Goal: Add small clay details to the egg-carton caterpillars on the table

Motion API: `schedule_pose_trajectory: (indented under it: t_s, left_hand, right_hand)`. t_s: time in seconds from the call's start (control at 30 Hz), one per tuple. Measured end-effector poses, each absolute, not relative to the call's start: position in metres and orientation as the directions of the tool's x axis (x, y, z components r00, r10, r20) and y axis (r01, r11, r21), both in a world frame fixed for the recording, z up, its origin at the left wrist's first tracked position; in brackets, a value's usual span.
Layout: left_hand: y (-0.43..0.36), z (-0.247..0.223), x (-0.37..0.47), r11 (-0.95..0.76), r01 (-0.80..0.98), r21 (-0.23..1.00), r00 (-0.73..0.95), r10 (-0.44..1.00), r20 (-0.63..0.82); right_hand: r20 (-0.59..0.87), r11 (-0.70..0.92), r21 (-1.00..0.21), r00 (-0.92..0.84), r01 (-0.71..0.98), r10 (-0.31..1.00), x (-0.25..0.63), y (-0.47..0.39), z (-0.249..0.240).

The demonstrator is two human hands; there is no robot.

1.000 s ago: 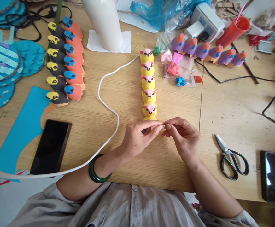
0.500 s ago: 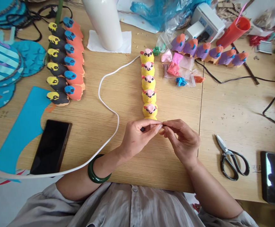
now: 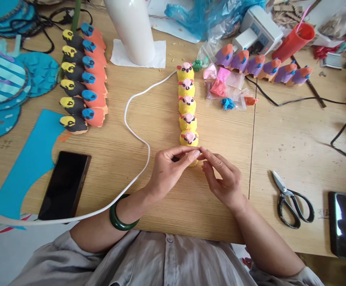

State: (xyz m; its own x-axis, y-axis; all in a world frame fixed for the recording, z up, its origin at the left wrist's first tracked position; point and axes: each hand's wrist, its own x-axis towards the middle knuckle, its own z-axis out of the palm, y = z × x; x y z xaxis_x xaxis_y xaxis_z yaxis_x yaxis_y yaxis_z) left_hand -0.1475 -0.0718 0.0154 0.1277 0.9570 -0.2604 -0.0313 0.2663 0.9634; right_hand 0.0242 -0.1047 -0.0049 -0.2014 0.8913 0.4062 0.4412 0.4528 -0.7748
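Observation:
A row of yellow painted heads (image 3: 187,104) with pink faces, red ears and black marks runs down the middle of the table. At its near end, my left hand (image 3: 173,167) is closed, thumb against forefinger, with a small black lump (image 3: 175,159) like modelling clay partly showing inside. My right hand (image 3: 223,176) has its fingers bent, and its forefinger tip meets the left fingertips. Anything between those tips is too small to make out. Both hands partly cover the nearest yellow head.
Black-and-orange bird rows (image 3: 94,81) stand left, a purple row (image 3: 254,65) at back right. Coloured clay packets (image 3: 219,87) lie beside the yellow row. Scissors (image 3: 292,198) and a phone (image 3: 345,224) are right; another phone (image 3: 64,184) and a white cable (image 3: 125,115) left.
Both hands have shifted slightly up and to the left, the right one changing its finger pose. More of the nearest yellow head shows beneath them.

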Motion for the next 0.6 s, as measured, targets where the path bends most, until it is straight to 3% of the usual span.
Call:
schedule_pose_trajectory:
  t_s: [0.17,0.37,0.6]
  left_hand:
    - [-0.071,0.015,-0.148,0.268,-0.014,0.963,0.103,0.959,-0.266]
    - [-0.071,0.015,-0.148,0.277,-0.011,0.961,0.117,0.955,-0.274]
    - [-0.072,0.016,-0.146,0.285,-0.037,0.958,0.135,0.951,-0.277]
  right_hand:
    - [0.397,0.449,-0.776,-0.210,0.443,0.893,0.024,-0.105,-0.006]
    - [0.326,0.325,-0.864,-0.066,0.384,0.943,0.022,-0.109,-0.001]
    - [0.453,0.441,-0.756,-0.099,0.484,0.886,0.023,-0.108,0.004]
